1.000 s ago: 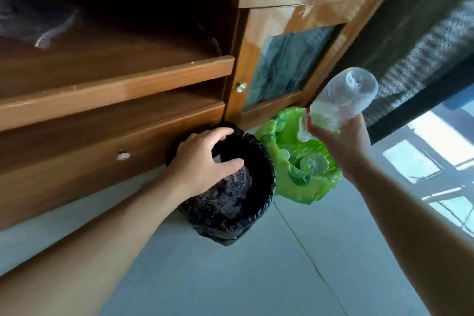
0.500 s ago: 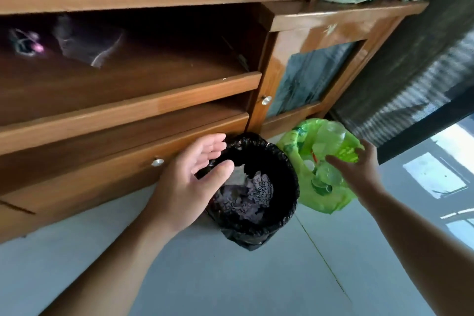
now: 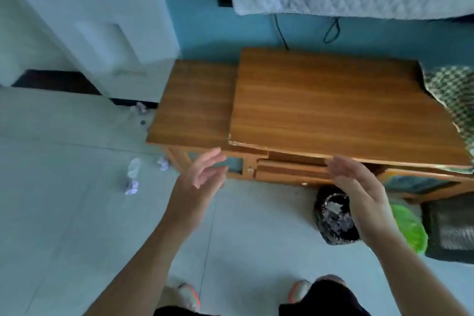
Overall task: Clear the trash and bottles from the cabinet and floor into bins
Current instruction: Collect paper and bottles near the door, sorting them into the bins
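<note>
I look down from standing height onto the top of the wooden cabinet (image 3: 320, 105). My left hand (image 3: 202, 177) and my right hand (image 3: 356, 182) hover in front of it, both empty with fingers apart. The black-lined bin (image 3: 333, 218) holding crumpled paper stands on the floor below my right hand. The green bag bin (image 3: 409, 226) sits just right of it, partly hidden by my right forearm. On the floor at the left lie a crushed clear bottle (image 3: 134, 167) and crumpled paper balls (image 3: 131, 187), (image 3: 164, 162).
More crumpled trash (image 3: 139, 108) lies by the white cupboard (image 3: 110, 33) at the back left. A patterned cloth (image 3: 454, 95) drapes the cabinet's right end. A dark crate (image 3: 451, 231) stands at the far right. My feet show at the bottom edge.
The bottle left my right hand at the green bag. I rose from a crouch, so the view now looks down on the cabinet top, and both hands have lifted away from the bins.
</note>
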